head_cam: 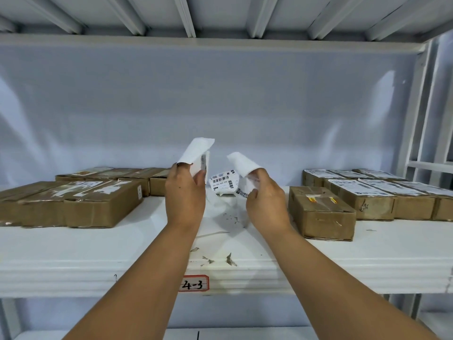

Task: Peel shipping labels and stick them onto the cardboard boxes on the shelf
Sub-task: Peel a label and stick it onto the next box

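Note:
My left hand [185, 192] pinches a white paper sheet [197, 150] that stands up above the fingers. My right hand [266, 195] pinches another white sheet [242, 164], its printed edge showing by the fingers; I cannot tell which piece is the label and which the backing. Between and behind the hands a stack of printed shipping labels [224, 184] lies on the white shelf [98, 253]. A brown cardboard box [321, 212] without a label sits just right of my right hand. Boxes with torn label remains [98, 204] lie at the left.
At the back right stands a group of cardboard boxes with white labels on top [367, 195]. More boxes line the back left [110, 175]. A red-framed tag marked 4-3 [193, 282] is on the shelf's front edge. Shelf uprights [421, 119] rise at the right.

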A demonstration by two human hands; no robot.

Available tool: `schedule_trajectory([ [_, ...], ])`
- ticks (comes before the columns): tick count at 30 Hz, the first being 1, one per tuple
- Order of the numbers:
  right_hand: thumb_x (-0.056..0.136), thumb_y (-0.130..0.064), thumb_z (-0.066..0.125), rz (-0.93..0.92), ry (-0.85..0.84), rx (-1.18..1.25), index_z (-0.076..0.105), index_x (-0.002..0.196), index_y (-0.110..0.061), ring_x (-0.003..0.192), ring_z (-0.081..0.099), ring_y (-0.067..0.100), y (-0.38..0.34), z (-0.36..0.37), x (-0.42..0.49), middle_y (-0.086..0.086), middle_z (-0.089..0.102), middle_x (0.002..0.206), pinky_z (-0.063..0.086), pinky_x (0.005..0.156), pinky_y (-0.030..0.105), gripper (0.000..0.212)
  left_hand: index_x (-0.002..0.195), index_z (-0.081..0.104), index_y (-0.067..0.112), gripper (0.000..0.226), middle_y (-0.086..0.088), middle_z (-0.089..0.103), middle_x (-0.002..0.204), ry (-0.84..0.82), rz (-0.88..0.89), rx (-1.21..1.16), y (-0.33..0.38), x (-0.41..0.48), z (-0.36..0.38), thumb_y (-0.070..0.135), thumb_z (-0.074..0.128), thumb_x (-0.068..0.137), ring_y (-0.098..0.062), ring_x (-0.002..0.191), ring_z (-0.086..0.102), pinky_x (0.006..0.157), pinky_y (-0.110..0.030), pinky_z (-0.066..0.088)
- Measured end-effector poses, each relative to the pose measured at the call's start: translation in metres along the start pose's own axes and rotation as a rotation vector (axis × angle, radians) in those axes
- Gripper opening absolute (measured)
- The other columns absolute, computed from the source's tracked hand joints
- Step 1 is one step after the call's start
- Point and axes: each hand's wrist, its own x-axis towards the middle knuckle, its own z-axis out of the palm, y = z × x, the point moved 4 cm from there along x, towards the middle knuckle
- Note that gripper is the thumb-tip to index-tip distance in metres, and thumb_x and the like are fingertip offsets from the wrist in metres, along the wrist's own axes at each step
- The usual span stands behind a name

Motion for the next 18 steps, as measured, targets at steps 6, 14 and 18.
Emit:
schedule_trajectory([
  [6,0.087,0.002,0.038,0.052,-0.263,0.181,0.026,0.144,-0.034,0.092,0.059,0.026,-0.007,0.004,-0.005,0.004,0.059,0.109,0.05,0.077,0.033,0.069,0.122,0.057,0.006,0.04,-0.006,0.053,0.112,0.015,0.036,-0.168,0.011,-0.003,-0.005,0.021,0.065,0.087,-0.01,0.093,0.045,0.072,-0.003,0.029],
  [14,0.09,-0.039,0.054,0.035,-0.147,-0.012,0.053,0.127,-0.028,0.113,0.048,0.019,0.003,0.01,0.0,0.0,0.038,0.115,0.042,0.095,0.03,0.038,0.102,0.058,-0.005,0.02,-0.018,0.057,0.09,-0.072,0.062,-0.102,0.012,-0.005,0.006,0.008,0.059,0.087,-0.021,0.066,0.048,0.06,-0.018,0.029],
  [18,0.091,-0.03,0.055,-0.063,-0.063,0.032,0.044,0.13,-0.029,0.102,0.051,0.018,-0.004,0.003,-0.001,0.0,0.044,0.113,0.047,0.085,0.036,0.041,0.11,0.059,-0.001,0.027,-0.006,0.053,0.093,-0.176,0.125,-0.114,0.016,-0.009,0.014,0.007,0.063,0.084,-0.004,0.062,0.047,0.061,-0.011,0.031],
])
